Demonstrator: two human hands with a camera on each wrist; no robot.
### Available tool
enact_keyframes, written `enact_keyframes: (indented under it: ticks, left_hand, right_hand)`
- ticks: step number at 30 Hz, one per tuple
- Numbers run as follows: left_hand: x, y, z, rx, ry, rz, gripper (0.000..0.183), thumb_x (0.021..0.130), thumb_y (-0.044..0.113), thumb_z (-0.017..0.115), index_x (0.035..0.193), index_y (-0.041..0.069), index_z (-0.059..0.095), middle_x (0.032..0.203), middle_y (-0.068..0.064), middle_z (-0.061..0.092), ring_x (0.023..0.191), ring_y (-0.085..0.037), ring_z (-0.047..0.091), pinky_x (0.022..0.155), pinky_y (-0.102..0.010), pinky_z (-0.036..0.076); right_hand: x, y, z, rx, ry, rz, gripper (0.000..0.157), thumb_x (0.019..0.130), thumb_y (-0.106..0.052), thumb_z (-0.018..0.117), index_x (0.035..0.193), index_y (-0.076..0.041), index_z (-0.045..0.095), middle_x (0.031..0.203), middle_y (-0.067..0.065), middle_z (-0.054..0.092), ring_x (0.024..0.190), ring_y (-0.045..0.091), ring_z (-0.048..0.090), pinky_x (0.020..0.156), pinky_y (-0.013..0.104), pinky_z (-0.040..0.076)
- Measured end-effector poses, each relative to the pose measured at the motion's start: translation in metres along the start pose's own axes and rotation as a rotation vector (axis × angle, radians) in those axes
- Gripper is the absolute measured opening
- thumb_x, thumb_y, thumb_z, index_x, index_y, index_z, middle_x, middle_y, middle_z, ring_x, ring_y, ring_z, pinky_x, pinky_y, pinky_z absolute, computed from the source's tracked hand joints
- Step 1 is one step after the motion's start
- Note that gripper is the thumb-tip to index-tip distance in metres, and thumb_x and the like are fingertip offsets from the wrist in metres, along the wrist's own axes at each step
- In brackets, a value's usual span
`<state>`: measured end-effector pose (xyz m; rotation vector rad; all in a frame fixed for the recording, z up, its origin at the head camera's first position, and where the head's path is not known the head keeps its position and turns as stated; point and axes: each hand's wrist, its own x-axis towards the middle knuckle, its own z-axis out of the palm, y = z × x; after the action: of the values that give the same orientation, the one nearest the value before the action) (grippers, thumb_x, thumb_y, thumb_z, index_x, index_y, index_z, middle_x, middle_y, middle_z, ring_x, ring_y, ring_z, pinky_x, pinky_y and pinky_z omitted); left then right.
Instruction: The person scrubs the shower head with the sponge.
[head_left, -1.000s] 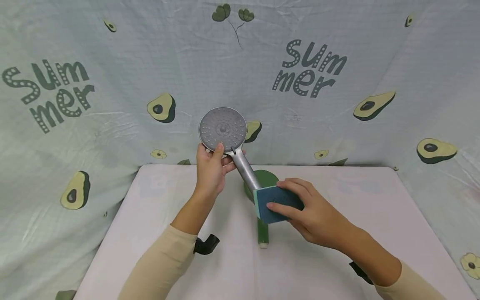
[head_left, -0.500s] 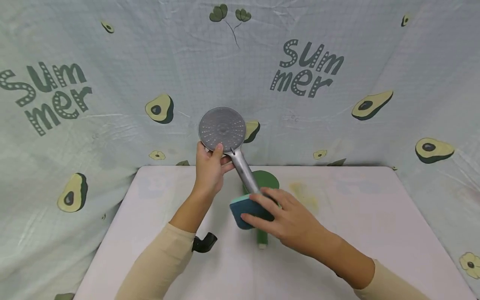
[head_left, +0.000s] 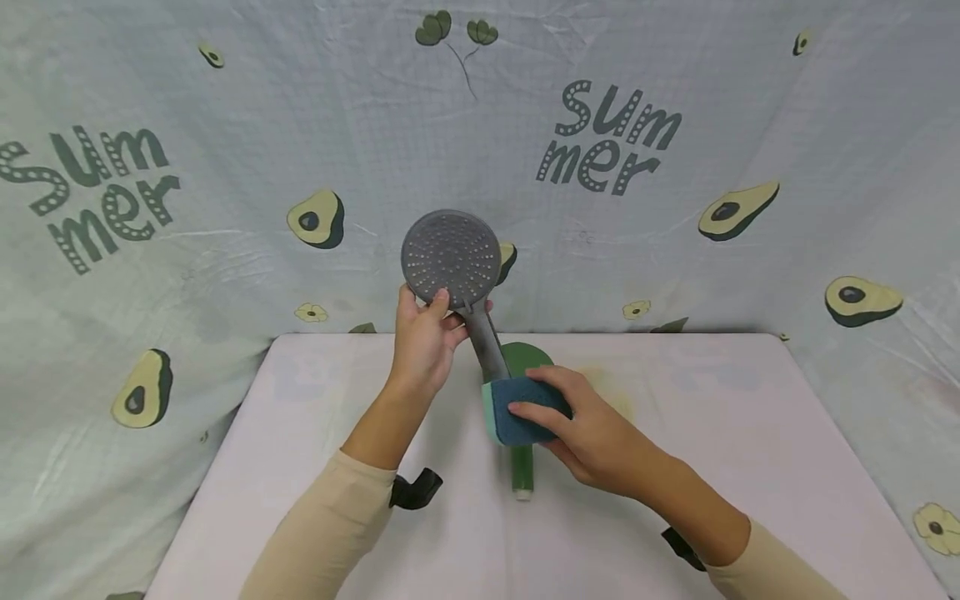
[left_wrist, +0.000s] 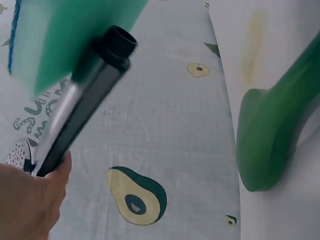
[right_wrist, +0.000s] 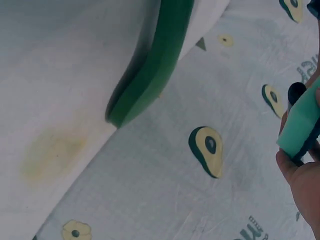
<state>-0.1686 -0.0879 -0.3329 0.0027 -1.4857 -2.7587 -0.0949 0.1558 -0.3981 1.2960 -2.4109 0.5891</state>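
My left hand (head_left: 426, 342) grips a grey shower head (head_left: 450, 257) by its neck, thumb on the lower edge of the spray face, which is turned toward me. Its handle slants down to the right. In the left wrist view the handle (left_wrist: 80, 115) ends in a black threaded tip. My right hand (head_left: 600, 429) pinches a sponge (head_left: 528, 412), dark blue on one side and mint green on the other, at the handle's lower end. The sponge hides that end in the head view. Below it lies a green shower head (head_left: 522, 471) on the table.
The white table (head_left: 337, 400) bears a faint yellowish stain (head_left: 611, 392) right of the green shower head. A patterned cloth (head_left: 600, 275) hangs behind and along both sides. Black wrist mounts (head_left: 417, 489) show at both forearms.
The sponge swung left and down off the handle's line, then came back right and up against its lower end. The grey shower head tilted slightly, its face now darker; my left hand kept its grip.
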Motion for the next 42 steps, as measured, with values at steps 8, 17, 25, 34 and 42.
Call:
enact_keyframes:
  ticks: [8,17,25,34,42]
  left_hand:
    - [-0.003,0.011,0.01,-0.078,-0.015,-0.108,0.045,0.113,0.013,0.023,0.158,0.016,0.018,0.151,-0.016,0.045,0.11,-0.037,0.062,0.097,-0.047,0.055]
    - [-0.001,0.009,0.008,-0.058,0.028,-0.248,0.053,0.105,0.06,0.027,0.138,0.019,0.036,0.113,-0.009,0.047,0.063,-0.016,0.048,0.056,-0.024,0.045]
    - [-0.002,0.004,0.001,-0.017,-0.036,-0.157,0.094,0.091,0.084,0.022,0.162,0.024,0.01,0.132,-0.023,0.046,0.074,-0.017,0.058,0.063,-0.022,0.054]
    - [-0.001,-0.002,-0.009,0.016,-0.093,-0.232,0.071,0.105,0.068,0.026,0.161,0.024,0.024,0.146,-0.028,0.046,0.092,-0.032,0.075,0.081,-0.035,0.063]
    - [-0.007,-0.008,-0.013,0.072,-0.126,-0.271,0.054,0.113,0.039,0.032,0.158,0.01,0.028,0.148,-0.024,0.049,0.11,-0.033,0.068,0.085,-0.04,0.061]
  right_hand:
    - [0.003,-0.008,-0.007,0.032,0.033,0.001,0.047,0.109,-0.043,0.035,0.15,-0.022,0.048,0.157,0.02,0.034,0.138,0.037,0.045,0.097,0.048,0.058]
    - [0.0,-0.004,-0.023,0.046,0.056,0.072,0.048,0.11,-0.045,0.037,0.149,-0.018,0.047,0.16,0.018,0.032,0.14,0.034,0.043,0.098,0.048,0.058]
    - [-0.004,-0.001,-0.03,0.048,0.066,0.134,0.05,0.109,-0.048,0.038,0.148,-0.018,0.047,0.159,0.017,0.034,0.139,0.032,0.044,0.104,0.038,0.055]
    - [-0.003,0.0,-0.027,0.085,0.06,0.13,0.05,0.109,-0.047,0.038,0.149,-0.018,0.046,0.16,0.018,0.032,0.139,0.032,0.044,0.098,0.047,0.058]
    - [0.0,0.008,-0.025,0.068,0.088,0.13,0.051,0.11,-0.046,0.039,0.15,-0.015,0.046,0.159,0.02,0.033,0.138,0.034,0.046,0.096,0.049,0.059]
